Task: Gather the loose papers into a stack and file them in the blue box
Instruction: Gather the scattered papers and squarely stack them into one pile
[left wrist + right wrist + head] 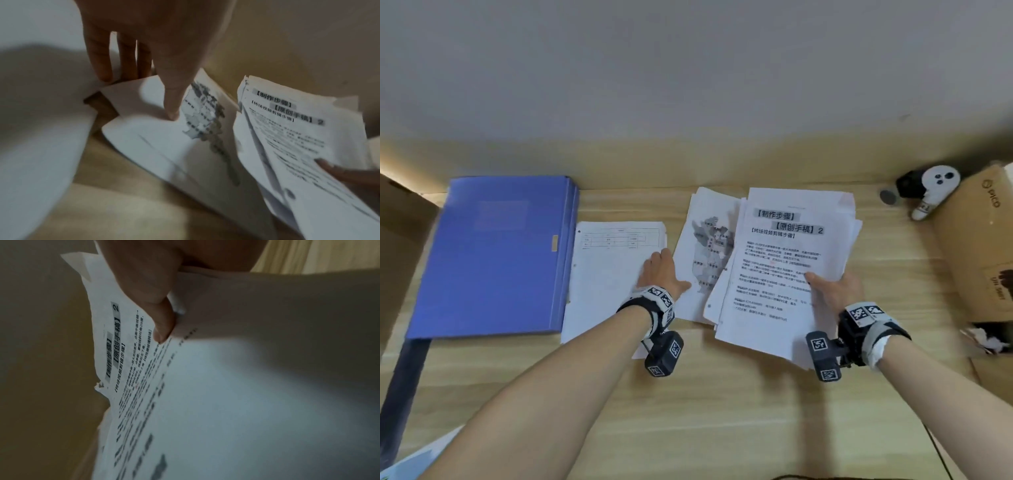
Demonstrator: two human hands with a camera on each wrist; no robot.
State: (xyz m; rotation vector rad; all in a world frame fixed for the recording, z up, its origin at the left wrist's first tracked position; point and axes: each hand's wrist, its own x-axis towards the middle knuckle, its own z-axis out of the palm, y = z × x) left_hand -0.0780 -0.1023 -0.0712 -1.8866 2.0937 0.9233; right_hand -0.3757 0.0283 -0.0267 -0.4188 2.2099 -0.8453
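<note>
The blue box (496, 253) lies flat and closed at the left of the wooden desk. Beside it is a sheet with a printed table (613, 270). My left hand (662, 269) lies flat with straight fingers on that sheet, and its thumb (172, 112) presses the edge of a map sheet (705, 253) to the right. My right hand (834, 286) pinches an uneven paper stack (787, 260) at its right edge, thumb (158, 318) on the printed top page and fingers hidden beneath. The stack overlaps the map sheet.
A cardboard box (976, 246) stands at the right edge with a white controller (931, 192) leaning behind it and crumpled tissue (983, 337) in front. Another cardboard flap (400, 240) sits at far left. A wall runs along the desk's back.
</note>
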